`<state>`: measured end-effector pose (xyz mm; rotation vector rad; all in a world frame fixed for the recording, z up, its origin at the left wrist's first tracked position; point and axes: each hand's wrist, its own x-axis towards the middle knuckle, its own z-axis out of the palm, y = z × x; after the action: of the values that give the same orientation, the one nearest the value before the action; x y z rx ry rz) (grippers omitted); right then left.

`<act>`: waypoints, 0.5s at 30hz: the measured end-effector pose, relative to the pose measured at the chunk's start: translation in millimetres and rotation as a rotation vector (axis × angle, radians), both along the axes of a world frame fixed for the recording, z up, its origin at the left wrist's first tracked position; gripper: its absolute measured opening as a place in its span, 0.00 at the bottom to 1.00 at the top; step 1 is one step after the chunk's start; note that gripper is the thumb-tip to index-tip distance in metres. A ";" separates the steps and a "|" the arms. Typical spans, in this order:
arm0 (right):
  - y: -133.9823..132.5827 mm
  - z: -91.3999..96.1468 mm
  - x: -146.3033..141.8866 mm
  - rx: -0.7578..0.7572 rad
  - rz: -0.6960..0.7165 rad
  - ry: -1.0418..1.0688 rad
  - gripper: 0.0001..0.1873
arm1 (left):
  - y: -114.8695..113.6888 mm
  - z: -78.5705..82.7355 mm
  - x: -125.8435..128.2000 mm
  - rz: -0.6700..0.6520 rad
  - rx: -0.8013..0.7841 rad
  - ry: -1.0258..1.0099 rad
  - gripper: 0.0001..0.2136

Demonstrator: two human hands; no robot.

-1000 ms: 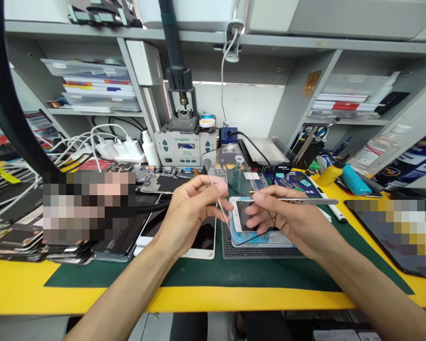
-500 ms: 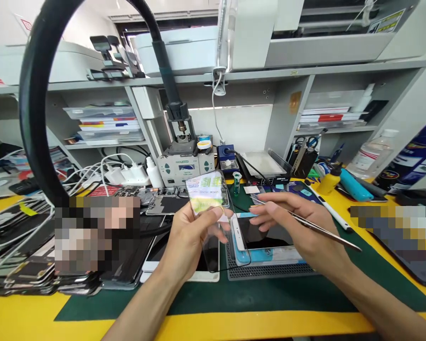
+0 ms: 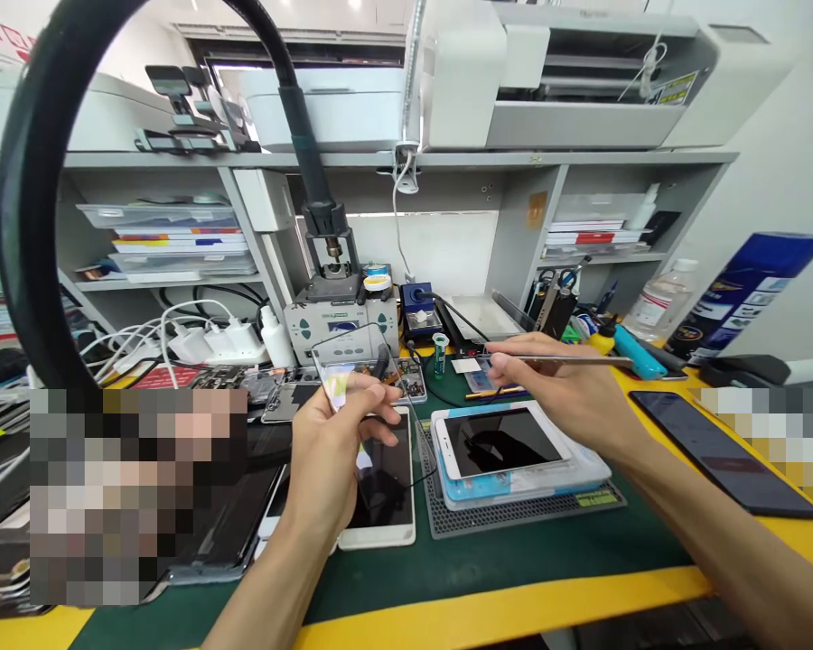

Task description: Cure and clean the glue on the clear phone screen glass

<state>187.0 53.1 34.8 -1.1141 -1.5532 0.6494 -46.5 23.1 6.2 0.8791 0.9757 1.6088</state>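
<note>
My left hand (image 3: 329,451) pinches a clear glass screen protector (image 3: 339,384) with a thin black border, held up and tilted above the bench. Light reflects off its upper left part. In my right hand (image 3: 565,393) is a pair of metal tweezers (image 3: 600,361), lying nearly level and pointing left. Below and between the hands, a white phone with a black screen (image 3: 505,441) lies on a blue and white box (image 3: 586,469). That box rests on a grey mesh pad (image 3: 515,524). Under the glass is another white-framed phone (image 3: 379,537), partly hidden by my left hand.
A black flexible arm (image 3: 23,181) arches over the left side. At the back stand a grey control unit (image 3: 339,334), a white bottle (image 3: 276,338) and a green tube (image 3: 440,355). A dark phone (image 3: 724,451) lies at right on the yellow bench edge. Shelving (image 3: 528,162) rises behind.
The view has turned, showing more of the printer. My left hand has tipped the glass, so its bright reflection is smaller. My right hand has moved up off the phone, its tweezers now closer to level.
</note>
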 end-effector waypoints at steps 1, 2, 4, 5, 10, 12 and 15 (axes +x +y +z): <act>4.5 7.3 0.1 0.017 -0.019 -0.008 0.11 | -0.1 0.0 -0.3 -0.013 -0.002 -0.002 0.07; 10.7 14.4 1.0 0.038 -0.044 -0.003 0.11 | -0.1 -0.3 -0.3 -0.030 -0.011 -0.007 0.07; 28.0 26.1 5.4 0.080 -0.099 0.046 0.11 | 0.3 -1.8 0.6 -0.092 -0.046 -0.014 0.07; 38.0 29.9 8.7 0.104 -0.122 0.086 0.11 | 0.4 -3.0 1.8 -0.140 -0.071 -0.007 0.07; 71.9 26.7 25.7 0.069 -0.098 0.210 0.15 | -1.1 -8.5 13.4 -0.346 -0.225 0.076 0.07; 71.2 19.9 28.9 0.049 -0.081 0.244 0.17 | -1.4 -9.4 17.8 -0.373 -0.256 0.104 0.06; 62.4 12.4 31.9 0.028 -0.066 0.307 0.20 | -0.1 -10.1 22.1 -0.368 -0.261 0.150 0.07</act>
<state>218.8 115.5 47.2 -0.9888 -1.2547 0.7157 -24.4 23.0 -4.0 0.9432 1.0318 1.0910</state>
